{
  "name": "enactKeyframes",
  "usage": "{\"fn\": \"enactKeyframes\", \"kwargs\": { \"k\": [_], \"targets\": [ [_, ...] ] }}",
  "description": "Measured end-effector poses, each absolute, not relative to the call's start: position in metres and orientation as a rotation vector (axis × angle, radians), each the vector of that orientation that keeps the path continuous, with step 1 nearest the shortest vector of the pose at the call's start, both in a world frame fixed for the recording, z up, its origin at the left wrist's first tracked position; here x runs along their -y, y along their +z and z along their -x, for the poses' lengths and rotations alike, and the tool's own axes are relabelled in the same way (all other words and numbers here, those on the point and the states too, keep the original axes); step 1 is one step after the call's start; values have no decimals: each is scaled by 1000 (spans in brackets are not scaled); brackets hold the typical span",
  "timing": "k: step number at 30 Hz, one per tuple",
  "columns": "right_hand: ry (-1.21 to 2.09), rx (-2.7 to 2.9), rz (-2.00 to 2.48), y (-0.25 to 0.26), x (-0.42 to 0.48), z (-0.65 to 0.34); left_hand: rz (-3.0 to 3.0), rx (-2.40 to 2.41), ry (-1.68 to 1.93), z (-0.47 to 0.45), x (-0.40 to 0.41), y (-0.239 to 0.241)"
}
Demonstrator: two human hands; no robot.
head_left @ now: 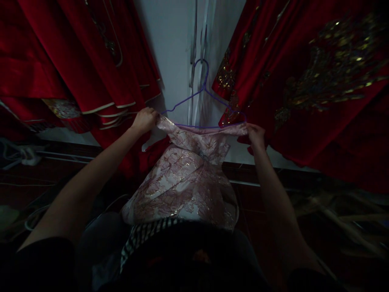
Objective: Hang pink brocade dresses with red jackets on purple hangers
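Note:
A pale pink dress (pixel 185 174) with a shiny floral pattern hangs from a purple hanger (pixel 204 86). My left hand (pixel 146 120) is closed on the dress's upper left corner, at that end of the hanger. On the other side my right hand (pixel 255 133) pinches the upper right corner near the hanger's right end. Between the two hands the top edge is stretched wide, with the hanger's lower bar along it. The skirt spreads down towards my lap. My fingertips are partly hidden by the fabric and the dim light.
Red garments (pixel 88 61) with pale trim hang on the left. More red garments (pixel 304 81) with gold sequins hang on the right. A pale wall or door (pixel 173 44) stands behind the hanger. Wooden slats (pixel 343 223) lie low at the right.

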State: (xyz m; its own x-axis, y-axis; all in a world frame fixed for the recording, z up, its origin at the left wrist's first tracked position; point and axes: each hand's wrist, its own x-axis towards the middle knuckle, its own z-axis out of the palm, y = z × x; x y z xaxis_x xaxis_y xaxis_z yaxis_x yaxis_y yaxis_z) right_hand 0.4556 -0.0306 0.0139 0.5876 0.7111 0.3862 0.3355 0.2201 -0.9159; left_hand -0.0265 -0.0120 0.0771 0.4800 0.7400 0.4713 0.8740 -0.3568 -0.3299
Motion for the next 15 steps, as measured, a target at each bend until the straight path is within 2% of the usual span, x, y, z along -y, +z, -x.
{"fn": "enactKeyframes", "kwargs": {
  "k": [6, 11, 15],
  "targets": [
    [551, 1279, 1390, 3, 58, -452, 2467, 1003, -105, 16, 34, 42],
    [351, 1538, 1263, 29, 64, -430, 2510, 865, -326, -41, 38, 54],
    [150, 1536, 1268, 40, 60, -431, 2566, 796, -514, -86, 32, 55]
  ]
}}
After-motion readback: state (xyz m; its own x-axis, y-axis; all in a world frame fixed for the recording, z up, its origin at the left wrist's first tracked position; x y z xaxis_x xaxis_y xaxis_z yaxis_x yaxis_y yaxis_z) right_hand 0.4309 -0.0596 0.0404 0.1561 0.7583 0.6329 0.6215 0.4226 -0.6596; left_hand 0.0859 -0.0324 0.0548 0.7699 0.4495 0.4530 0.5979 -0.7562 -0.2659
